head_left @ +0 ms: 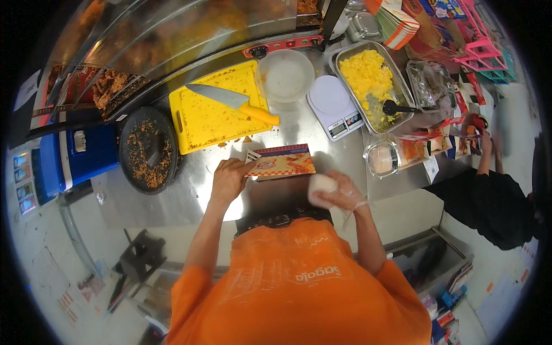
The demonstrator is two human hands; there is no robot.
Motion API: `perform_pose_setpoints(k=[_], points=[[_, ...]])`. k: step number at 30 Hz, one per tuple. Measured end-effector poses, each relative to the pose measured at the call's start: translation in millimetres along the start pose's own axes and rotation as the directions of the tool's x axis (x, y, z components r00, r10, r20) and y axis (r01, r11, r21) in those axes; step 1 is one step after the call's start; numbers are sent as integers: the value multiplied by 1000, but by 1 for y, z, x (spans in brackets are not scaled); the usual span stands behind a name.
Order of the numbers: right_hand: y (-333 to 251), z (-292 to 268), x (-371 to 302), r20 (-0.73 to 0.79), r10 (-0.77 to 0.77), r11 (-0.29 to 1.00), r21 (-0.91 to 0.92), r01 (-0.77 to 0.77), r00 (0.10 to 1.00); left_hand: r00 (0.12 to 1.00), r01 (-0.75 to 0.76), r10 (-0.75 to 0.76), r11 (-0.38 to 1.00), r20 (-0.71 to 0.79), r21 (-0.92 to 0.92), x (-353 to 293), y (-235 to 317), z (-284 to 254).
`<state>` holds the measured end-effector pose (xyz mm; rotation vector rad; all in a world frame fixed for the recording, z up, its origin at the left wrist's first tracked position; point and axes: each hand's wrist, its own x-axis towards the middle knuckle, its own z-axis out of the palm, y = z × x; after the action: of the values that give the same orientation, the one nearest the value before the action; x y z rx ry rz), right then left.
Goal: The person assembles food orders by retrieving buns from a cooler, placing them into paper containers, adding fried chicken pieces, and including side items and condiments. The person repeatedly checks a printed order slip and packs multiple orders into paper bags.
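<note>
Colourful rectangular cardboard box (286,163), red-checked, food-pictured, left hand (230,179) at its nine o'clock, grip unclear from here, right hand (344,194) at four, clutching a blurred, rounded white thing (321,187)

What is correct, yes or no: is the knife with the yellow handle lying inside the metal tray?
No, the knife lies across the yellow cutting board, apart from the metal tray.

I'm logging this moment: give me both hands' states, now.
Left hand: at the printed carton's left end; grip cannot be told.
Right hand: closed, holding a blurred whitish item.
</note>
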<state>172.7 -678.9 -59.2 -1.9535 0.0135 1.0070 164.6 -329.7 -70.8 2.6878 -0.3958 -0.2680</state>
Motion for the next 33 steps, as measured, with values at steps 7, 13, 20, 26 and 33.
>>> perform_pose_setpoints(k=[7, 13, 20, 26, 33], points=[[31, 1, 30, -579, -314, 946, -130, 296, 752, 921, -70, 129, 983, -368, 169, -32, 14, 13], [-36, -33, 56, 38, -263, 532, 839, 112, 964, 753, -68, 238, 955, -614, 288, 32, 85, -57], [-74, -228, 24, -635, -198, 800, 335, 498, 746, 954, 158, -154, 987, -257, -3, 100, 107, -71], [-100, -517, 36, -747, -665, 742, -656, -139, -21, 878, 311, -405, 887, -254, -340, 87, 96, -48], [-127, -644, 133, -586, -626, 358, -802, -478, 514, 795, 553, -595, 791, -119, -260, 87, 99, -33]])
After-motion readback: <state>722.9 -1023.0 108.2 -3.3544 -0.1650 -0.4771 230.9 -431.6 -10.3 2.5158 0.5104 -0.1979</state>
